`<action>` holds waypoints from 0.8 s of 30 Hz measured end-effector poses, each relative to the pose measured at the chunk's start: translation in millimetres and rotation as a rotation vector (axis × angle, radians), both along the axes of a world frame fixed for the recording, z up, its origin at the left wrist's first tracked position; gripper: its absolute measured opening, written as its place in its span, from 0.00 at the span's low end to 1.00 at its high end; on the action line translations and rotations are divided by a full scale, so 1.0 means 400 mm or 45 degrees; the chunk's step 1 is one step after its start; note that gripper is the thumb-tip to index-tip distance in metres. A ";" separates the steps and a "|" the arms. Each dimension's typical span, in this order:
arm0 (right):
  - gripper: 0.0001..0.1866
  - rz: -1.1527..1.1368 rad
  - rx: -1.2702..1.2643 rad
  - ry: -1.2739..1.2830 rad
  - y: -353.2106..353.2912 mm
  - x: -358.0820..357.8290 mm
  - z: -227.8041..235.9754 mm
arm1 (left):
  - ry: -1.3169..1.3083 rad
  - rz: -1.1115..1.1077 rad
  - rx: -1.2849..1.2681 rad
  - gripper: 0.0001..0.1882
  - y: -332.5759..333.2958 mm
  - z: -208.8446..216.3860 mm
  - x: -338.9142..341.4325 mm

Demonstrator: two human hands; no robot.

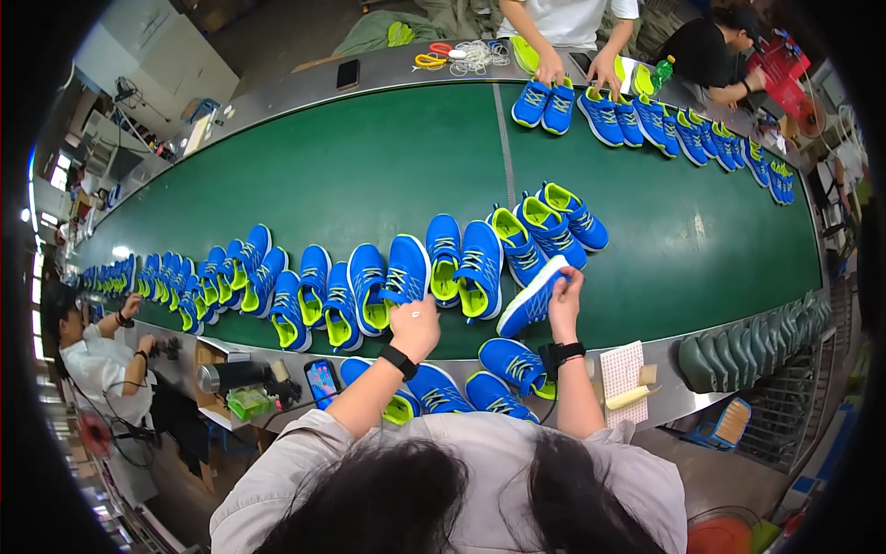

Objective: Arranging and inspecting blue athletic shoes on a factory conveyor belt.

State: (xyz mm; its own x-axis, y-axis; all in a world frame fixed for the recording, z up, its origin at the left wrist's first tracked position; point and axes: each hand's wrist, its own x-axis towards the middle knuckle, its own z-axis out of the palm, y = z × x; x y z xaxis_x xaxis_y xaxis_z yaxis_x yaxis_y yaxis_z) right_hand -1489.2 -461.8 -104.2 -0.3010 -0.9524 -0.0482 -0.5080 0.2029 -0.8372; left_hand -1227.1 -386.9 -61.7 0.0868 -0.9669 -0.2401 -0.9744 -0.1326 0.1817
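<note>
We pinch a blue shoe (528,303) between the thumb and fingers of our right hand (567,297). It tips on its side above the near edge of the long green table (323,166), so its white sole edge shows. Our left hand (415,325) is curled at the back end of another blue shoe (407,263), which sits on the green top. Its fingertips are hidden, so we cannot tell if it grips. We wear a black band on each wrist.

A long row of shoes (314,268) goes off to our left, and three more shoes (554,231) sit just past our right hand. Some shoes (503,365) lie close to our chest. To our right is a dotted paper (623,369), and past it stand gray foot shapes (748,346). Across the table, a person in white (572,20) touches blue shoes with both hands.
</note>
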 end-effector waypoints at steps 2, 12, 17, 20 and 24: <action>0.14 0.165 -0.097 0.062 -0.019 0.026 0.024 | 0.089 -0.072 -0.129 0.17 -0.069 0.051 -0.059; 0.26 0.847 0.151 0.074 -0.144 0.133 0.093 | 0.523 0.224 -0.267 0.28 -0.136 -0.139 -0.058; 0.28 0.886 0.031 -0.267 -0.210 0.145 -0.016 | 0.815 0.280 -0.610 0.19 -0.097 -0.175 0.017; 0.29 0.763 0.519 -0.682 -0.248 0.171 0.021 | 0.871 0.436 -0.562 0.18 -0.080 -0.163 0.056; 0.23 0.624 0.843 -0.711 -0.308 0.158 -0.057 | 1.083 0.563 -0.642 0.17 -0.105 -0.159 0.040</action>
State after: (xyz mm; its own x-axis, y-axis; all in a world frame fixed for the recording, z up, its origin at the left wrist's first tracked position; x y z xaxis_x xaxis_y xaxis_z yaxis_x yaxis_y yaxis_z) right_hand -1426.1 -584.9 -127.0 0.3463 -0.6952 -0.6299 -0.2282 0.5889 -0.7753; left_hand -1211.0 -428.8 -125.4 0.4451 -0.8950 0.0302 -0.3873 -0.1619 0.9076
